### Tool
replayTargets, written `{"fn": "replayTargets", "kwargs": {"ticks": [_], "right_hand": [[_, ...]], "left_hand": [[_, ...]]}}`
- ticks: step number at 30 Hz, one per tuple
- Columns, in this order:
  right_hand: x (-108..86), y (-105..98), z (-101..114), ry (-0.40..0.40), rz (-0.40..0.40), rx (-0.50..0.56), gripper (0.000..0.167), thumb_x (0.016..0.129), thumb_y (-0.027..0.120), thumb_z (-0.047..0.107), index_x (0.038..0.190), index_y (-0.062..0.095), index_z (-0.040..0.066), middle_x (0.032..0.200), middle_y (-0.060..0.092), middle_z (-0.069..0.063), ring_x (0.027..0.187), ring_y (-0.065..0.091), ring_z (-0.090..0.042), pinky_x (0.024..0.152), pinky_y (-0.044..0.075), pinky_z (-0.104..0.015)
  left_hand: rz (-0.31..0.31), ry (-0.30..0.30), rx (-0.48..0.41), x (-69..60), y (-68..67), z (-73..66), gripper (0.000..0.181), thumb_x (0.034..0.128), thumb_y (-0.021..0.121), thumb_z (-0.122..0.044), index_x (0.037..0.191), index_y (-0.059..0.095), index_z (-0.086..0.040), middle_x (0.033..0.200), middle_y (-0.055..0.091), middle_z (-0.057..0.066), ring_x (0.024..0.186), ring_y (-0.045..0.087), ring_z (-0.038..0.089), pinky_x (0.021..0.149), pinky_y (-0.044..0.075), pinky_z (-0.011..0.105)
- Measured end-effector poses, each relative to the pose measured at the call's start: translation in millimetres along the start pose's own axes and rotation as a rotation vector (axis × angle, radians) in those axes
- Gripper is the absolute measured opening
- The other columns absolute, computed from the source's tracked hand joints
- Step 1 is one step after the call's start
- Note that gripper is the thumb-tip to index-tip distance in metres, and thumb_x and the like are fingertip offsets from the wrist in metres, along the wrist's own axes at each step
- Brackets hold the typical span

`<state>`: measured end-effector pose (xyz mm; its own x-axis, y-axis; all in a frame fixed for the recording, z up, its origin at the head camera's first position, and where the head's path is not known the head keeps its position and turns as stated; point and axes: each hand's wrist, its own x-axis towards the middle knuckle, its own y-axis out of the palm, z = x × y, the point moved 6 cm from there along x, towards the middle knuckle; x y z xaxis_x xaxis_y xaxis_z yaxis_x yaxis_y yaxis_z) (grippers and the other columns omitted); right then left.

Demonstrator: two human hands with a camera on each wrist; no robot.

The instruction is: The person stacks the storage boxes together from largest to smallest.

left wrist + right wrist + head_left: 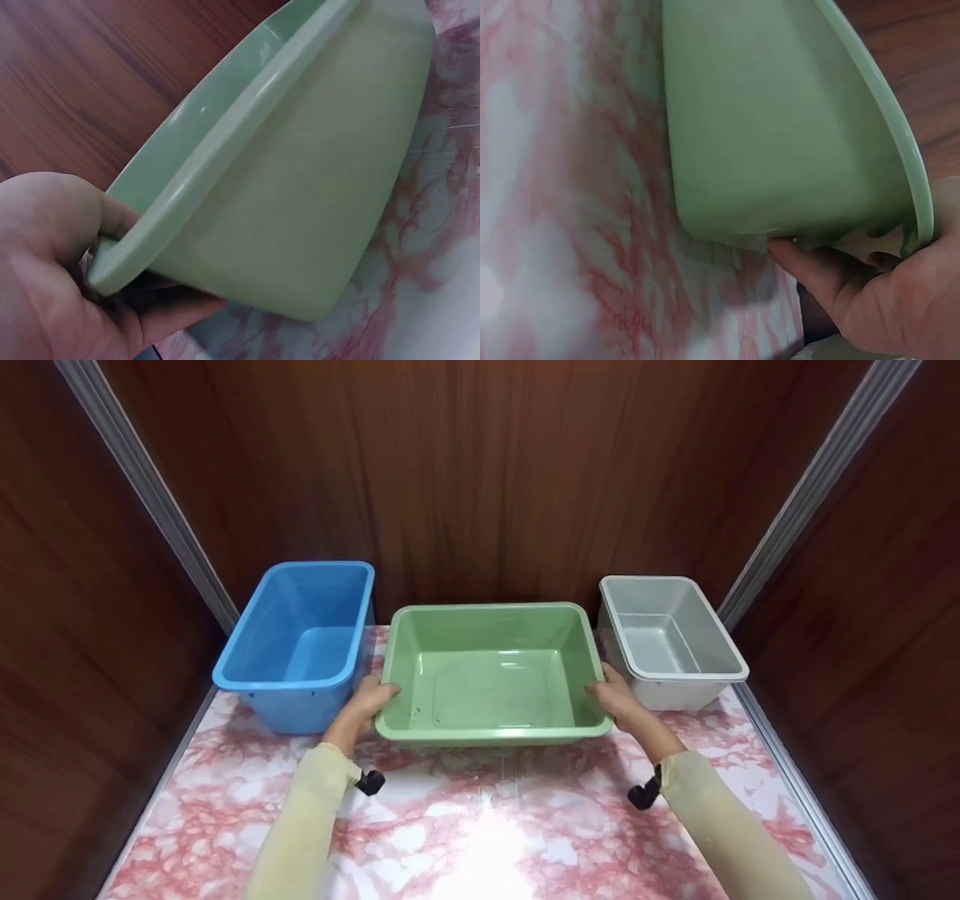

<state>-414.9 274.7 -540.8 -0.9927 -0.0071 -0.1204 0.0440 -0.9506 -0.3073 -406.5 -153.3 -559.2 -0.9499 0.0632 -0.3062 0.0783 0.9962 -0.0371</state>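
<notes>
A green rectangular plastic basin (491, 690) is between my two hands, with nothing lying in it. My left hand (371, 697) grips its left rim, thumb over the edge and fingers beneath. In the left wrist view, that hand (67, 262) curls around the corner of the rim. My right hand (616, 696) holds the right rim the same way. The right wrist view has this hand (885, 292) with fingers under the rim, against the outer wall. Whether the basin's underside touches the table cannot be made out.
A deep blue bin (300, 709) stands to the left, and a grey-white bin (682, 694) to the right. Red-and-white marbled table (420, 840) lies below. Brown wood-grain panels (480, 472) enclose the back and sides, with metal strips (150, 480) at the corners.
</notes>
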Motion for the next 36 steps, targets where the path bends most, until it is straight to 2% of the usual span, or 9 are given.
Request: {"fn": "replayTargets", "kwargs": {"ticks": [4, 9, 18, 22, 31, 36], "right_hand": [[-12.3, 0, 1, 0.012, 0.002, 0.001, 0.059, 0.085, 0.047, -0.002, 0.143, 0.036, -0.004, 0.131, 0.046, -0.027, 0.109, 0.045, -0.033, 0.09, 0.038, -0.042], [-20.4, 0, 3, -0.01, -0.003, 0.012, 0.051, 0.086, 0.048, -0.001, 0.136, 0.041, -0.006, 0.123, 0.05, -0.026, 0.101, 0.049, -0.03, 0.083, 0.042, -0.038], [-34.1, -5, -3, 0.035, -0.003, 0.063, 0.055, 0.087, 0.046, -0.001, 0.14, 0.036, -0.003, 0.125, 0.047, -0.028, 0.102, 0.05, -0.031, 0.08, 0.046, -0.038], [-39.0, -7, -7, 0.039, -0.02, 0.037, 0.055, 0.086, 0.047, -0.001, 0.141, 0.037, -0.003, 0.125, 0.048, -0.027, 0.102, 0.05, -0.031, 0.081, 0.045, -0.038], [-43.7, -4, -14, 0.033, -0.036, 0.034, 0.049, 0.086, 0.048, -0.001, 0.135, 0.042, -0.004, 0.121, 0.051, -0.026, 0.097, 0.051, -0.027, 0.078, 0.045, -0.033], [-47.5, -1, -7, 0.045, -0.001, 0.054, 0.051, 0.088, 0.047, -0.002, 0.138, 0.038, -0.006, 0.126, 0.048, -0.029, 0.101, 0.05, -0.029, 0.081, 0.044, -0.035]], "left_hand": [[0.021, -0.021, -0.028, -6.5, -1.7, 1.7, 0.043, 0.0925, 0.046, -0.002, 0.131, 0.042, 0.017, 0.123, 0.052, 0.036, 0.11, 0.057, 0.045, 0.085, 0.051, 0.049], [-0.014, -0.001, 0.005, -9.8, -3.1, -0.9, 0.04, 0.0914, 0.047, -0.002, 0.126, 0.047, 0.018, 0.12, 0.054, 0.035, 0.107, 0.059, 0.044, 0.081, 0.053, 0.046], [0.008, 0.021, 0.055, -13.0, 4.5, 0.1, 0.041, 0.0913, 0.048, -0.004, 0.128, 0.049, 0.015, 0.116, 0.058, 0.033, 0.102, 0.062, 0.042, 0.077, 0.055, 0.043], [0.012, 0.037, 0.091, -14.9, 6.5, 3.9, 0.042, 0.0911, 0.049, -0.004, 0.129, 0.049, 0.015, 0.116, 0.058, 0.033, 0.103, 0.061, 0.043, 0.078, 0.055, 0.043], [-0.041, 0.071, 0.17, -20.9, 3.5, 9.8, 0.038, 0.091, 0.052, -0.006, 0.123, 0.055, 0.014, 0.112, 0.061, 0.032, 0.097, 0.064, 0.039, 0.074, 0.055, 0.039], [-0.055, 0.102, 0.19, -23.8, 1.3, 7.3, 0.035, 0.0906, 0.052, -0.006, 0.119, 0.057, 0.014, 0.108, 0.062, 0.032, 0.094, 0.064, 0.038, 0.072, 0.055, 0.039]]}}
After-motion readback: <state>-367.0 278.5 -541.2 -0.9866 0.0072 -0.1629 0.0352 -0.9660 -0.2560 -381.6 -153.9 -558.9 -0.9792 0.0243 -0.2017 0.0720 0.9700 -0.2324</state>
